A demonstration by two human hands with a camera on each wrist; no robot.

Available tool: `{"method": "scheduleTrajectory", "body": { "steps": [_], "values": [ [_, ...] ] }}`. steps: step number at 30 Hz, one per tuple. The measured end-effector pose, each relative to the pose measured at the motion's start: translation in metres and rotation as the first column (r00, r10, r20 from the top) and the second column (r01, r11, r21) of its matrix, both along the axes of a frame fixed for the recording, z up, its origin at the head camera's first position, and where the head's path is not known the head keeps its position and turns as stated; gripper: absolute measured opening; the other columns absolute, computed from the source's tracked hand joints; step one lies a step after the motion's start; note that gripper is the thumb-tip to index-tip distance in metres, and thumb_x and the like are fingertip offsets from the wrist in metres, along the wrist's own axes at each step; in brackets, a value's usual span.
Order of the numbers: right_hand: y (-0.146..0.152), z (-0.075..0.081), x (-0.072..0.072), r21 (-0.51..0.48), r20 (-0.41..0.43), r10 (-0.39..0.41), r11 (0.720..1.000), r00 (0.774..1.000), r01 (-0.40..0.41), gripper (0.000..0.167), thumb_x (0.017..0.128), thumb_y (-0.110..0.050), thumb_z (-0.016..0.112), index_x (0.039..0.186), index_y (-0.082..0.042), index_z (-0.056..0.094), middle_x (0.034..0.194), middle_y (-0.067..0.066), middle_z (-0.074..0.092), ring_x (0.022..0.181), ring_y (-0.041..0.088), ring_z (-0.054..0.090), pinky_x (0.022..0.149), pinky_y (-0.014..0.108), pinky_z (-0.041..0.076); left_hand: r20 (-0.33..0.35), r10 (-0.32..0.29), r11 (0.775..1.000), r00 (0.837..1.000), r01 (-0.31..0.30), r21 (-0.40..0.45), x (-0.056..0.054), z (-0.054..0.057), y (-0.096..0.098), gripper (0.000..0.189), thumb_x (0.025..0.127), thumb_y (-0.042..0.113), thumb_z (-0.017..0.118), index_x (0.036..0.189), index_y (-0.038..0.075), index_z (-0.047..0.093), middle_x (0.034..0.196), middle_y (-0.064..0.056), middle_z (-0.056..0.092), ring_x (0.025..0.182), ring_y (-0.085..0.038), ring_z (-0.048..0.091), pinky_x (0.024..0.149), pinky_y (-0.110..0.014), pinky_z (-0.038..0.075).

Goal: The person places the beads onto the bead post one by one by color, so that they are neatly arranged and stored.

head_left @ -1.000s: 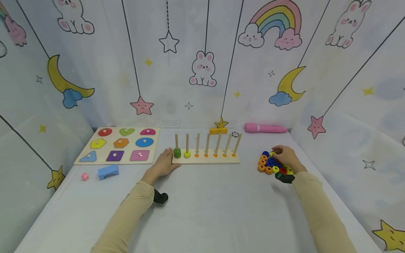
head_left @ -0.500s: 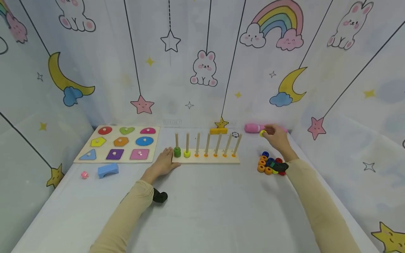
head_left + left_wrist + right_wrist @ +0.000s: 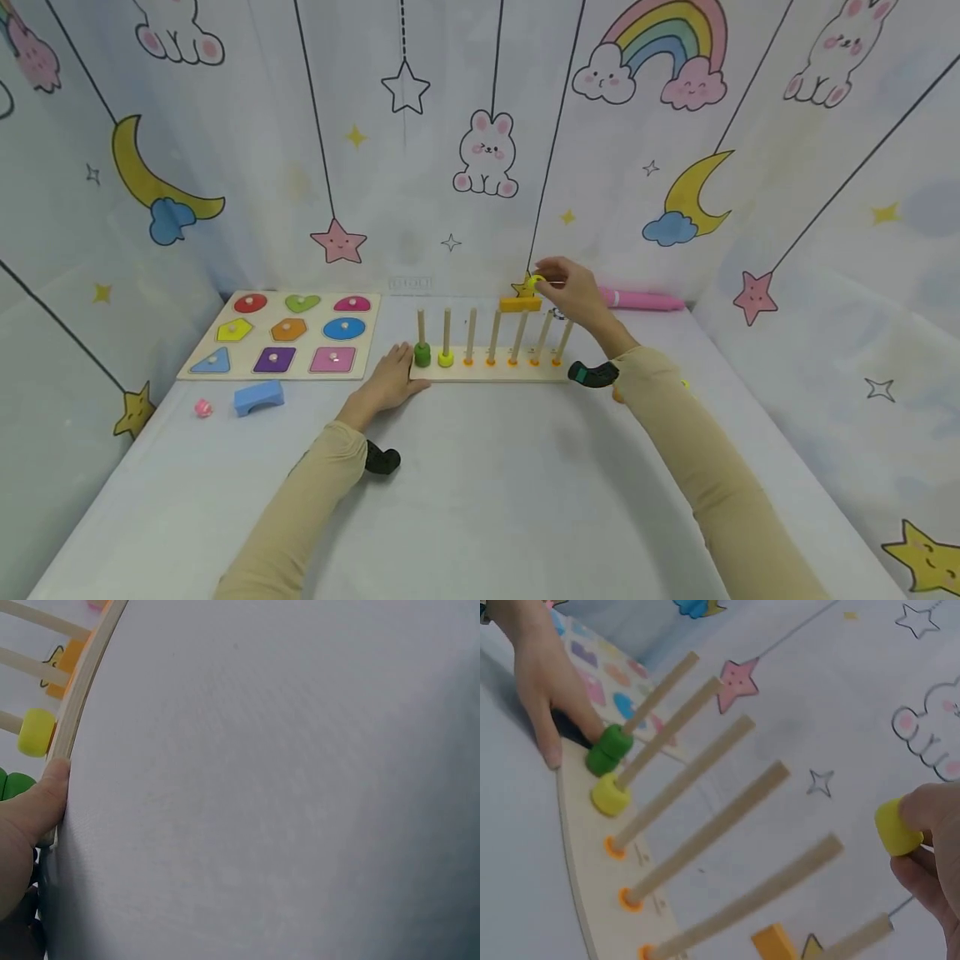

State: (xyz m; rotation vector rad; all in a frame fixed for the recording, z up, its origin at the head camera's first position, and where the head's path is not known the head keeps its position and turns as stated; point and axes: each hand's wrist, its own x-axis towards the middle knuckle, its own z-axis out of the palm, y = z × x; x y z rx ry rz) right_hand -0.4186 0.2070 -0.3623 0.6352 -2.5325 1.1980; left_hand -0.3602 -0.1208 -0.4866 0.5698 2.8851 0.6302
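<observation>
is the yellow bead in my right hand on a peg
Off; your right hand holds the yellow bead apart from the visible pegs.

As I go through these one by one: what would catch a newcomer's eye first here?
Probably the right hand, pinching a yellow bead clear of the peg board, right of centre in the head view. Next, the green beads on the board's leftmost peg, beside the left hand holding that end. Behind them, the cartoon-printed wall fills the top of the view.
</observation>
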Motion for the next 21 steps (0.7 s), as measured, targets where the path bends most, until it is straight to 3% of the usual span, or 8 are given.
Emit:
{"method": "scheduleTrajectory", "body": {
  "steps": [12, 21],
  "values": [
    [-0.087, -0.001, 0.006, 0.094, 0.019, 0.222, 0.970, 0.975, -0.222, 0.027, 0.090, -0.009, 0.064, 0.115, 0.000, 0.061, 0.108, 0.009, 0.066, 0.098, 0.016, 0.064, 0.083, 0.021, 0.051, 0.010, 0.013, 1.000, 1.000, -0.013, 0.016, 0.001, 0.002, 0.001, 0.078, 0.095, 0.034, 0.056, 0.142, -0.016, 0.019, 0.149, -0.033, 0.017, 0.139, -0.044, 0.012, 0.112, -0.053, 0.014],
    [-0.117, -0.004, 0.011, 0.169, 0.033, 0.260, 0.950, 0.965, -0.261, 0.026, 0.090, -0.011, 0.064, 0.115, -0.003, 0.063, 0.107, 0.006, 0.068, 0.095, 0.013, 0.064, 0.082, 0.019, 0.051, 0.011, 0.013, 1.000, 1.000, -0.013, 0.010, 0.002, 0.005, 0.001, 0.078, 0.095, 0.033, 0.057, 0.142, -0.017, 0.020, 0.149, -0.033, 0.017, 0.139, -0.044, 0.012, 0.112, -0.054, 0.014]
  ]
}}
